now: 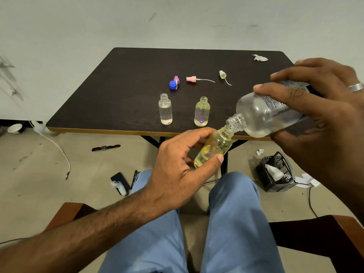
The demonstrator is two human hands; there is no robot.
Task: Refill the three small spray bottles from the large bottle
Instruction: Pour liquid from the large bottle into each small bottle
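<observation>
Yellow-tinted plastic, the small bottle (213,147) in hand sits tilted off the near table edge, above the person's lap. The left hand (177,170) grips it, thumb along one side and fingers curled behind. The right hand (319,107) wraps round the large bottle (264,113), which is tipped neck-down, its mouth touching or just over the small neck; which of the two cannot be told. Little liquid shows in the large bottle, pooled at its low shoulder.

Risks, as judged:
- Both necks are narrow and both bottles are held in the air. A slight wobble of either hand would put the stream beside the mouth and onto the blue trousers (236,223).
- A steeper tip could send liquid in a surge and overflow the small bottle.
- The small bottle's tilt lowers its usable fill level.

Further out, on the dark table (118,91), the clear small bottle (165,111) and the second yellow bottle (202,112) stand upright and uncapped near the front edge, so a knock from a returning hand would tip them. Beyond lie the blue cap (172,84), purple sprayer (176,79), pink sprayer (192,78) and white sprayer (222,74), well apart from the bottles.
</observation>
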